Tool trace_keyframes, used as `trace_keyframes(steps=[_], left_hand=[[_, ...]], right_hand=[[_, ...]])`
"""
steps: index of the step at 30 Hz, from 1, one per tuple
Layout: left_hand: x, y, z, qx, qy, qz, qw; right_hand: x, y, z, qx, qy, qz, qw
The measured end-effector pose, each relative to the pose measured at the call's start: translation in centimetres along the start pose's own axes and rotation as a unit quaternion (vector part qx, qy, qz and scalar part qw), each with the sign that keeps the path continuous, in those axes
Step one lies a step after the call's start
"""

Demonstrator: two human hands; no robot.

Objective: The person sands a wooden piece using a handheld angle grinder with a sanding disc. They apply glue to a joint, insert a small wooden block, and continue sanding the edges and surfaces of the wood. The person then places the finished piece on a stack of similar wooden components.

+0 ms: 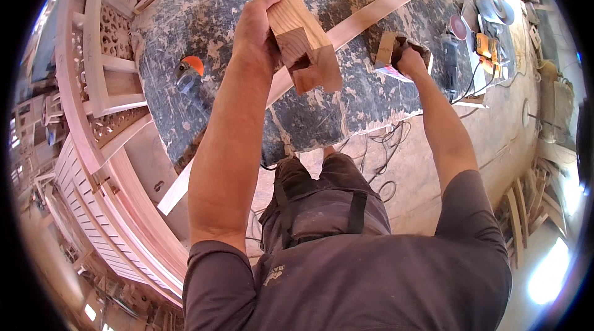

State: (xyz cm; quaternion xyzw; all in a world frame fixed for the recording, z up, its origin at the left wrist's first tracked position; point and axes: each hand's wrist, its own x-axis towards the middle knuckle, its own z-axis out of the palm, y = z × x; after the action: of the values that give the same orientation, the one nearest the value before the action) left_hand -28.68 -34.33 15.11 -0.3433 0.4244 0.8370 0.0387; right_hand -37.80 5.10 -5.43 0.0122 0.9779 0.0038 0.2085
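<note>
The left hand (257, 30) is gripping a long reddish-brown notched timber beam (296, 27) at twelve o'clock above the dusty grey workbench (216, 27). At two o'clock, the right hand (411, 58) is clutching a small brown sanding block (388, 49).

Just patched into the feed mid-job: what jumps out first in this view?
The thick pale wooden beam with a notched end, gripped by the left hand at centre above the dust-caked dark workbench. To the right, the right hand presses a small wooden block on the bench, near a yellow power tool.
</note>
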Motion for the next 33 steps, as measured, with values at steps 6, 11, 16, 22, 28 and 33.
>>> trace_keyframes(steps=[6, 11, 16, 22, 28, 33], left_hand=[[-0.3, 0.3, 0.2, -0.011, 0.000, -0.001, 1.000], [-0.4, 0.3, 0.2, 0.015, -0.022, 0.007, 1.000], [-0.1, 0.4, 0.5, 0.018, -0.027, 0.004, 0.999], [-0.8, 0.3, 0.3, 0.014, 0.002, 0.005, 1.000], [-0.3, 0.0, 0.0, -0.006, -0.022, 0.012, 1.000], [-0.1, -0.2, -0.4, -0.043, -0.043, 0.013, 0.998]], right_hand=[[-0.2, -0.6, 0.8, -0.007, 0.028, 0.010, 1.000], [1.6, 1.2, 2.7, 0.007, 0.025, -0.014, 1.000], [-4.4, -0.3, -3.3, 0.059, 0.076, -0.029, 0.995], [-18.0, -7.4, -8.0, 0.512, 0.106, -0.012, 0.852], [-26.5, -16.8, -10.1, 0.656, 0.168, -0.124, 0.725], [-27.1, -20.9, -11.2, 0.551, 0.269, -0.214, 0.760]])
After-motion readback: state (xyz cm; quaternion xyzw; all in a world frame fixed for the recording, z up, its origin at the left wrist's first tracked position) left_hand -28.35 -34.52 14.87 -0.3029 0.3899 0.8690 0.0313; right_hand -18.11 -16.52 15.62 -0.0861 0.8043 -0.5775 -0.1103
